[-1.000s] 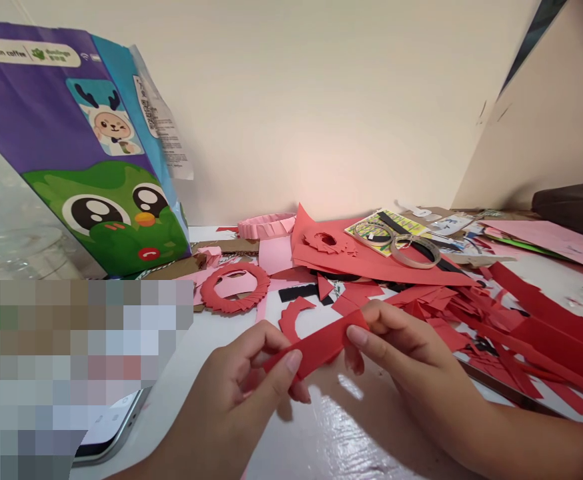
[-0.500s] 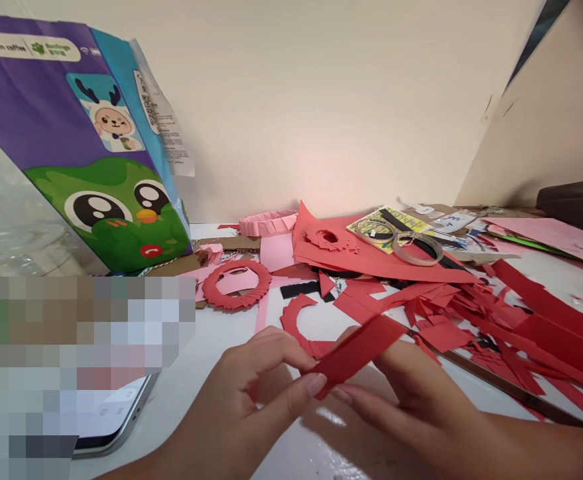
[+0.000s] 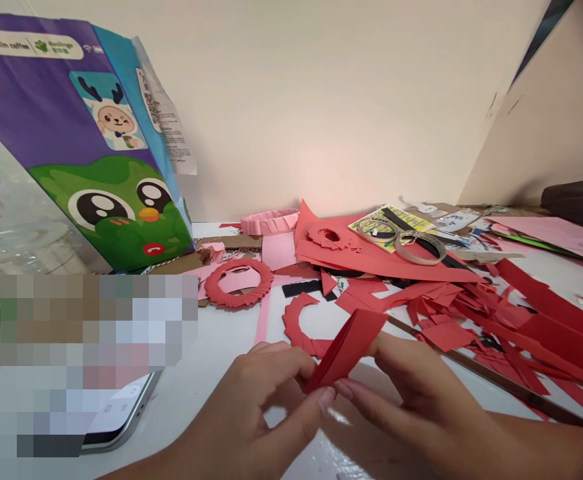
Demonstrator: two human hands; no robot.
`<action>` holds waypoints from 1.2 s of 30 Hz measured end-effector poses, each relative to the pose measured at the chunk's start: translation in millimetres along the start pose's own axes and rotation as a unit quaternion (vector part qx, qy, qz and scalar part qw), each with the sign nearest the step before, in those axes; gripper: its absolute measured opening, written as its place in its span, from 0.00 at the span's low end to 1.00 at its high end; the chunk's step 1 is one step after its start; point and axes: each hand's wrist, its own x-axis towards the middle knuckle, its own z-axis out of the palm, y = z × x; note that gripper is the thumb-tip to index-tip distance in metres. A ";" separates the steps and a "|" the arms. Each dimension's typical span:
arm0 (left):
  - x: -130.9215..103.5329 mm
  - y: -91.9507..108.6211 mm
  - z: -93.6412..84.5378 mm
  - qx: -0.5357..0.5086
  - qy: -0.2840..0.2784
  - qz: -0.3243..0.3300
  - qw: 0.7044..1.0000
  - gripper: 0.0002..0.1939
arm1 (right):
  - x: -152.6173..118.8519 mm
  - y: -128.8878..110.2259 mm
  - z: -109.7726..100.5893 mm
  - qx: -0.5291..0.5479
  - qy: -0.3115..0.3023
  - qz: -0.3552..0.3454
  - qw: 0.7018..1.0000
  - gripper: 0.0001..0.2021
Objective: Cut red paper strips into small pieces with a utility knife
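Observation:
Between both hands is a folded strip of red paper (image 3: 352, 343), held tilted above the white table. My left hand (image 3: 271, 393) pinches its lower left end between thumb and fingers. The thumb and fingers of my right hand (image 3: 406, 387) close on its lower right side, with the layers slightly parted at the top. Just behind the strip lies a curved, unclosed piece of pleated red paper (image 3: 299, 327). Farther left rests a closed pleated red paper ring (image 3: 239, 283).
A purple coffee bag (image 3: 36, 127) stands at the back left, with a phone (image 3: 126, 413) in front, its screen blurred out. Red paper scraps (image 3: 451, 320) spread over the right. Tape rolls (image 3: 421, 250), red sheets and a pink pleated band (image 3: 270, 221) lie along the wall.
The red paper strip has turned more upright in my fingers, and its folded layers now show. My left thumb has shifted a little right and down along its lower edge.

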 end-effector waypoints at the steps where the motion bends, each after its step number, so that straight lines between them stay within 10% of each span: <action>1: -0.2 -0.2 0.1 0.008 -0.003 0.011 1.000 0.16 | -0.1 0.1 0.1 0.004 -0.002 0.005 1.000 0.09; 18: 0.0 -4.7 1.3 -0.296 -0.039 -0.062 0.952 0.08 | 2.3 -2.7 -3.8 -0.091 0.058 -0.118 0.987 0.11; 36: -0.9 -4.5 0.1 -0.177 0.015 -0.024 0.984 0.11 | 0.3 -3.4 -5.5 -0.158 0.058 -0.094 0.981 0.08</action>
